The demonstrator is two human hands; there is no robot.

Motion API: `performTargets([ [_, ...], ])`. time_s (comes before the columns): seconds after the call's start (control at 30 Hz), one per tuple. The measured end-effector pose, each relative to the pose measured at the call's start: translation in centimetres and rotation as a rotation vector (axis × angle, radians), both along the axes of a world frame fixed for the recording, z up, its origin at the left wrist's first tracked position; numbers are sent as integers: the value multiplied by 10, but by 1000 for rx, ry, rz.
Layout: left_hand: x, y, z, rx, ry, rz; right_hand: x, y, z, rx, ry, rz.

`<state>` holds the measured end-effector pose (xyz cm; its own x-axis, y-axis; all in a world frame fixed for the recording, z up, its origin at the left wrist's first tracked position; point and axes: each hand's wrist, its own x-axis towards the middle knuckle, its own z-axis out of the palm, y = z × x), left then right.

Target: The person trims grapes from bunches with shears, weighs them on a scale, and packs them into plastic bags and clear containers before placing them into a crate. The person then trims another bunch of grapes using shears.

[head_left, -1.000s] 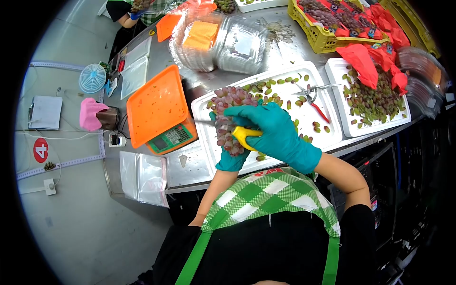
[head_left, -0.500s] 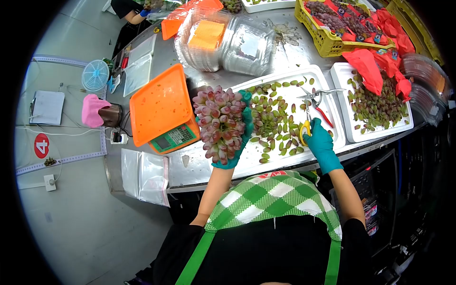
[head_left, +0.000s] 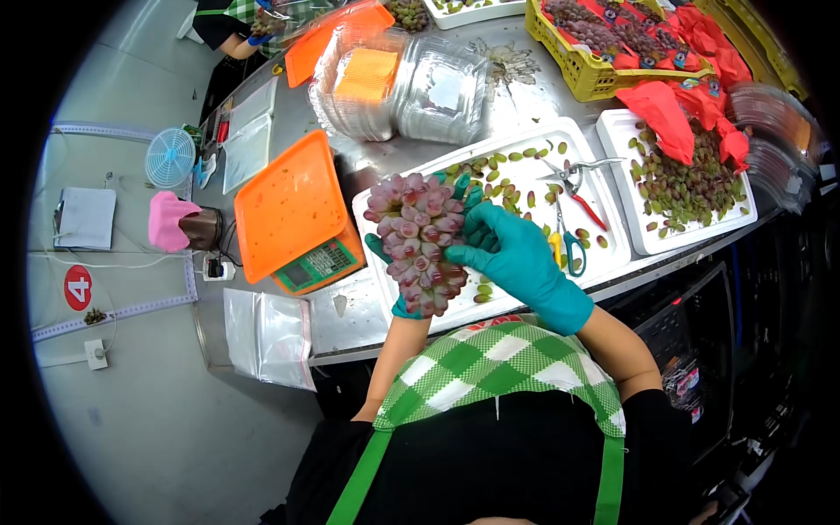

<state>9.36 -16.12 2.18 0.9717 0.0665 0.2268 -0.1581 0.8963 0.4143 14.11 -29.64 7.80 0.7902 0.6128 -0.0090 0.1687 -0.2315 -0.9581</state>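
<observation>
A bunch of pinkish-purple grapes [head_left: 418, 232] is held up over the near-left part of a white tray [head_left: 604, 188]. My left hand [head_left: 405, 308], in a teal glove, is wrapped round it from beneath and behind, mostly hidden by the fruit. From the right side, my gloved right hand [head_left: 534, 267] grips the bunch with thumb and bent fingers. Loose green grapes [head_left: 500, 191] are scattered in the tray. Scissors [head_left: 570, 251] with yellow and teal handles lie there beside red-handled pruning shears [head_left: 573, 182].
An orange-topped scale [head_left: 293, 210] stands left of the tray, with plastic bags [head_left: 267, 337] in front. Clear plastic boxes [head_left: 442, 87] are stacked behind. To the right are a second white tray [head_left: 678, 241] of grapes and a yellow crate [head_left: 595, 79]. A co-worker's arm [head_left: 234, 45] shows at the far left.
My right hand has let go of the scissors, now lying in the tray, and has moved left onto the grape bunch. The bunch has shifted slightly right and turned.
</observation>
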Motion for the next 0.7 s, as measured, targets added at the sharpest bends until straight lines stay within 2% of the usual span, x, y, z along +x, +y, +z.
performTargets([
  [0.03, -1, 0, -1, -22, -35, -13, 1, 0, 0, 11, 59, 50],
  [0.13, -10, 2, -5, -173, -10, -23, -6, -1, -9, 176, 5, 82],
  [0.37, -10, 2, -6, -526, -27, -120, -4, -16, -21, 91, -209, -158],
  [0.47, -8, 2, 2, -385, -38, -106, -1, -22, -18, 143, -274, -137],
  [0.57, -8, -1, 7, 271, 136, 151, 0, -20, -14, 187, -372, -26],
  [0.7, -8, 12, -15, 40, 93, -24, 0, -3, -5, 462, -16, 63],
])
